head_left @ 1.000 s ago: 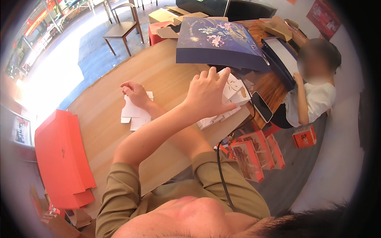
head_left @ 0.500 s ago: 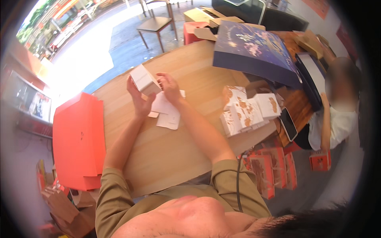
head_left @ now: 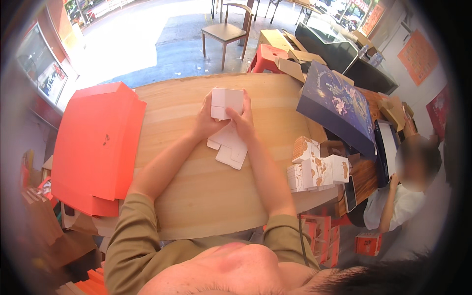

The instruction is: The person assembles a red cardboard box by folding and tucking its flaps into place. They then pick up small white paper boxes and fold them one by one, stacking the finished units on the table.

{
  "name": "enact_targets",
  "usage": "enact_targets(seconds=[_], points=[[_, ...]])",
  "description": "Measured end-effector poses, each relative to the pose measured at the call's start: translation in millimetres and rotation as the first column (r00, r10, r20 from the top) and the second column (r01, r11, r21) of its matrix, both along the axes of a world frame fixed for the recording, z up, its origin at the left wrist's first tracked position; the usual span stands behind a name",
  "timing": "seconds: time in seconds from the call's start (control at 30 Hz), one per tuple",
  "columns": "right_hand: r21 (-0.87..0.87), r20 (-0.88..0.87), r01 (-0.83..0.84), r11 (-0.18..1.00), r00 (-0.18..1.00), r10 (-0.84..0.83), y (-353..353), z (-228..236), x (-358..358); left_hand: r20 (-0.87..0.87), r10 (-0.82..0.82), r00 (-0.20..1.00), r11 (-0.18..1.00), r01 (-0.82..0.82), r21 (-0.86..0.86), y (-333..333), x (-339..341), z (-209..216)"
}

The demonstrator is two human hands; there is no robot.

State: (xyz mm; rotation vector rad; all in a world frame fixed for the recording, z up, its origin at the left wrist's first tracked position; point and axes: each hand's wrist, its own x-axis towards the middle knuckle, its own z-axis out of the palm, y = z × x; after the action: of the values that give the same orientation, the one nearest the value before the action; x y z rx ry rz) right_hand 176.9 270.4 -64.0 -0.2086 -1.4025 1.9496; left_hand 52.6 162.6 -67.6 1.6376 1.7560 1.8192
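A small white cardboard box is held up over the wooden table, gripped from both sides. My left hand wraps its left side and lower edge. My right hand closes on its right side, the thumb pressed against the front face near the bottom corner. Beneath my hands lie flat white cut-out cards with folded flaps, partly hidden by the right wrist. On the table to the right, several white boxes with brown patterns stand in a cluster.
At the left lies a large red box sheet. A dark blue printed box leans at the back right, near a phone. A person sits at the right. Beyond the table are a red stool and a chair.
My hands have moved together, and the right hand now grips the box, which has turned to face me more squarely. The whole view has shifted and tilted.
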Motion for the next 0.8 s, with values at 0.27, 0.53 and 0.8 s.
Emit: enact_targets(seconds=[0.27, 0.53, 0.8], points=[[-0.015, -0.056, 0.047, 0.999, 0.997, -0.048, 2.0, -7.1, -4.8, 0.422, -0.05, 0.905, 0.999, 0.046, 0.019, 3.0, -11.8, -14.1], [-0.024, -0.029, -0.028, 0.999, 0.999, 0.027, 7.5, -15.1, -1.4, 0.495, -0.133, 0.859, 0.99, 0.138, 0.027, 4.5, -22.6, -13.7], [0.047, 0.023, -0.031, 0.998, 0.999, 0.03, -0.6, -12.1, -0.2, 0.598, -0.167, 0.784, 0.982, 0.187, 0.029, 2.0, -25.3, -14.5]])
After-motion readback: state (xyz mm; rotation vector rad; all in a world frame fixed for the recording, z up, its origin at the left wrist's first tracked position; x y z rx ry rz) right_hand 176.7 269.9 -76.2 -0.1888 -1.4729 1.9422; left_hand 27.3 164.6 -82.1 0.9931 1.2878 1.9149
